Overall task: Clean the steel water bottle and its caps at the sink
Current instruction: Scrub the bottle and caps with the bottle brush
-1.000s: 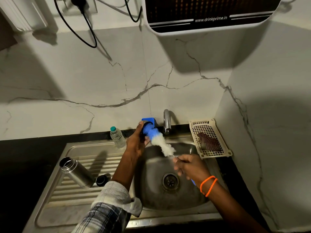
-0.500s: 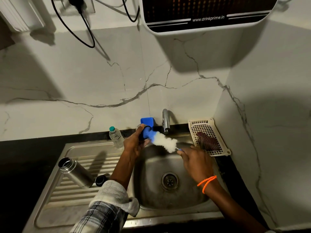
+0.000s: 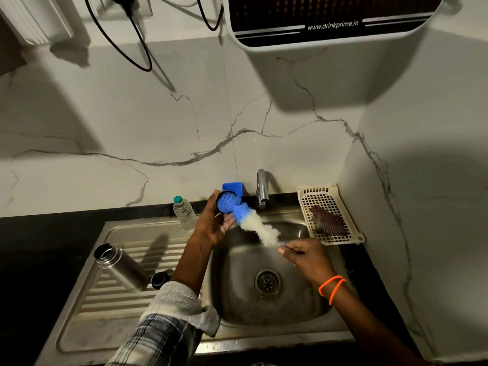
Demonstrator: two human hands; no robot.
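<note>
Over the back of the sink basin (image 3: 237,307), my left hand (image 3: 211,228) grips a dark cap (image 3: 220,196), mostly hidden by the brush's blue tip. The blue and white bottle brush (image 3: 253,223) pushes into the cap's opening. My right hand (image 3: 306,257) holds the brush by its thin handle. The open steel bottle (image 3: 120,266) stands tilted on the ribbed drainboard (image 3: 105,307) at the left. A small black cap (image 3: 159,280) lies right beside the bottle's base.
A chrome tap (image 3: 262,188) rises behind the basin. A clear plastic bottle with a green cap (image 3: 184,212) stands at the sink's back edge. A blue holder (image 3: 233,188) is fixed to the wall. A white basket (image 3: 330,215) with a dark cloth sits at the right.
My right hand has swung the brush handle from low over the drain up and to the right. The brush tip stays in the cap in my left hand. The bottle has not moved.
</note>
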